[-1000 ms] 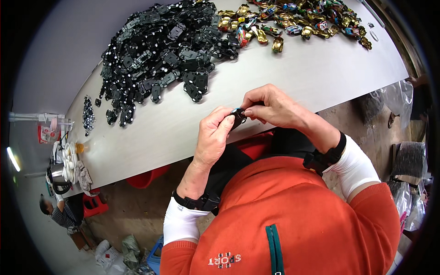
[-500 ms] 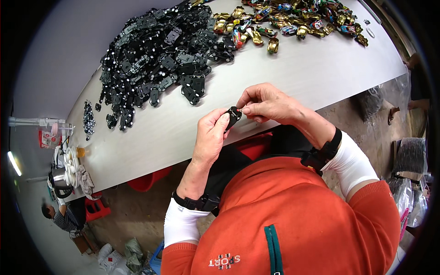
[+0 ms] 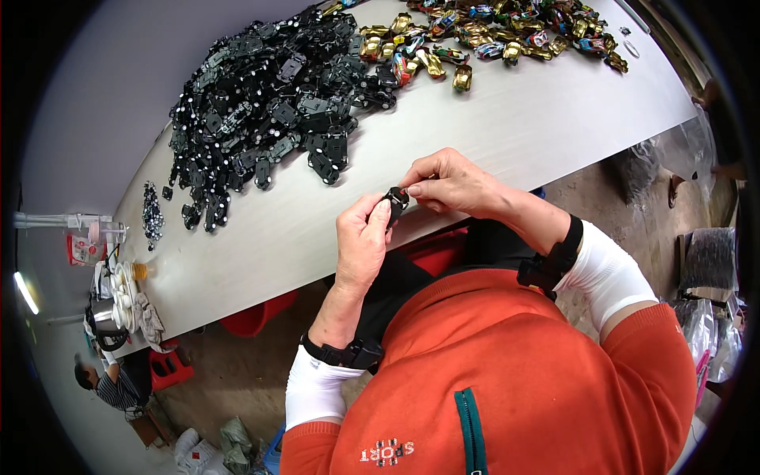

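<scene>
My left hand (image 3: 361, 244) is closed around a black toy car chassis (image 3: 397, 200), held just over the near edge of the table, thumb on top. At the chassis's far end, my right hand (image 3: 457, 187) has thumb and forefinger pinched together. Whatever sits between those fingertips is too small to make out. A large heap of black toy car chassis (image 3: 265, 111), many with small pale wheels, lies beyond my hands to the left. Off to its side is a little pile of wheel parts (image 3: 152, 215).
Shiny gold and coloured toy car bodies (image 3: 475, 36) spread over the far right of the white table (image 3: 507, 119). Cups and a cloth (image 3: 148, 317) crowd its left end. A red stool (image 3: 169, 369) and a seated person (image 3: 119, 384) are at lower left. Plastic bags (image 3: 704, 332) lie at right.
My right fingertips have come closer in against the end of the chassis. The chassis is turned slightly in my left hand. The whole view has shifted a little.
</scene>
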